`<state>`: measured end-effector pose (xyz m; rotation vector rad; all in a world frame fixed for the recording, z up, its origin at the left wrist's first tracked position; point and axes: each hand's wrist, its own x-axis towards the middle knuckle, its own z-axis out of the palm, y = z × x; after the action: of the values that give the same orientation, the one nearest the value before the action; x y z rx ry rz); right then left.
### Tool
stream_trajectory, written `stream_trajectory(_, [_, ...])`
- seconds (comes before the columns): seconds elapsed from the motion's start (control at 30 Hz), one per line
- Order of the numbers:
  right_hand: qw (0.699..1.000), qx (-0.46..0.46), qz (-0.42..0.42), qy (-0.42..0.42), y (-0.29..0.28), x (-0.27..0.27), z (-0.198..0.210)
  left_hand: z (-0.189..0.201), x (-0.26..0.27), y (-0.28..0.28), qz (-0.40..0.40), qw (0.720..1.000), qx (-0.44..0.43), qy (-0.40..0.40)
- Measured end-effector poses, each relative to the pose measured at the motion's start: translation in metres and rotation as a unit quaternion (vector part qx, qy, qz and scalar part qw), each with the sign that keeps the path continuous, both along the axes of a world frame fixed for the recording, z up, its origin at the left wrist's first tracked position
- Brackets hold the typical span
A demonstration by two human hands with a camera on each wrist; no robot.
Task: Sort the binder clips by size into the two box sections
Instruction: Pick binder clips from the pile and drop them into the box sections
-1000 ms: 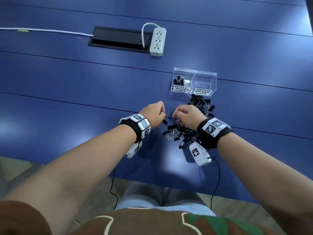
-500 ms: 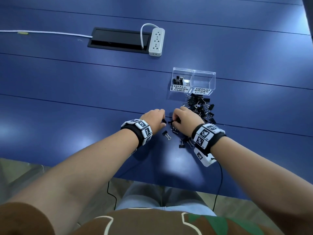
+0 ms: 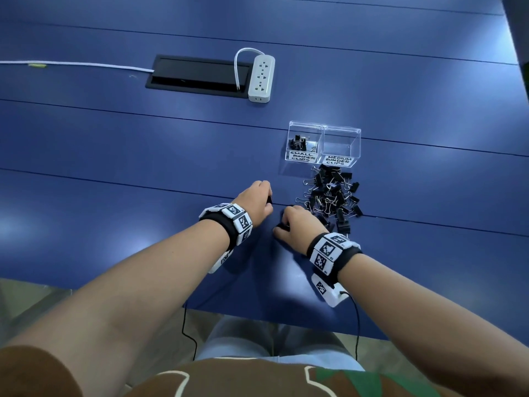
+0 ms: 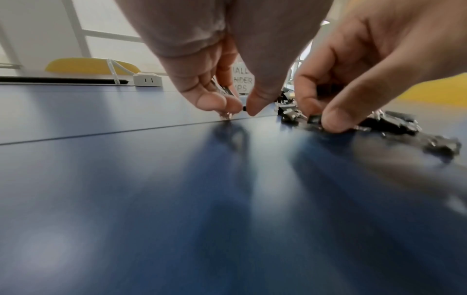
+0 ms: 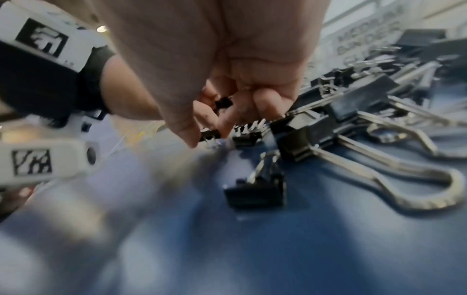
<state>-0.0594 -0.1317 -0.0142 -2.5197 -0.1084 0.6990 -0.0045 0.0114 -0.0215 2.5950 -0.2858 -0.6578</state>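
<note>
Pinching a small black clip (image 4: 243,108) between thumb and fingertips, the left hand (image 3: 255,201) hovers just above the tabletop (image 3: 114,144). Beside it, the right hand (image 3: 300,224) pinches another clip (image 5: 211,134) at the near edge of the clip pile (image 3: 333,196), which lies before the two-section clear box (image 3: 323,144).

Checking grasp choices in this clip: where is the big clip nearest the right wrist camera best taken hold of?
By the black body of the big clip, pinched across its flat sides from above. Its wire handles lie flat on the table, hard to get under, while the body stands up clear of the surface.
</note>
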Motion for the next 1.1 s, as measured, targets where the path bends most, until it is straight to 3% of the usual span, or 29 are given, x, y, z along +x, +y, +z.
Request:
stream_trajectory(0.17, [0.966, 0.169, -0.195, 0.034, -0.027, 0.022, 0.008, 0.022, 0.034, -0.021, 0.061, 0.995, -0.069, -0.046])
stream_trajectory(0.3, [0.831, 0.367, -0.385, 0.167, -0.055, 0.046, 0.012, 0.043, 0.072, -0.051, 0.058, 0.992, -0.084, -0.074])
stream_trajectory(0.37, [0.789, 0.416, -0.418, 0.175, -0.066, 0.06, 0.018, 0.05, 0.09, -0.064, 0.048, 0.993, -0.078, -0.08])
stream_trajectory(0.43, [0.774, 0.43, -0.431, 0.172, -0.074, 0.073, 0.026, 0.051, 0.103, -0.074, 0.04, 0.994, -0.065, -0.081])
stream_trajectory(0.53, [0.799, 0.408, -0.419, 0.143, -0.08, 0.096, 0.038, 0.048, 0.114, -0.082, 0.029, 0.996, -0.043, -0.077])
stream_trajectory(0.67, [0.911, 0.259, -0.32, 0.007, -0.08, 0.13, 0.048, 0.044, 0.117, -0.08, 0.002, 0.997, -0.016, -0.07])
stream_trajectory(0.73, [0.95, 0.176, -0.254, -0.039, -0.074, 0.142, 0.053, 0.045, 0.114, -0.076, 0.004, 0.997, -0.026, -0.068])
stream_trajectory(0.93, [0.99, -0.006, -0.102, -0.1, -0.047, 0.167, 0.059, 0.048, 0.082, -0.057, 0.019, 0.993, -0.067, -0.093])
stream_trajectory(1.1, [0.989, -0.027, -0.067, -0.127, -0.041, 0.156, 0.061, 0.033, 0.036, -0.041, -0.006, 0.999, -0.045, -0.024])
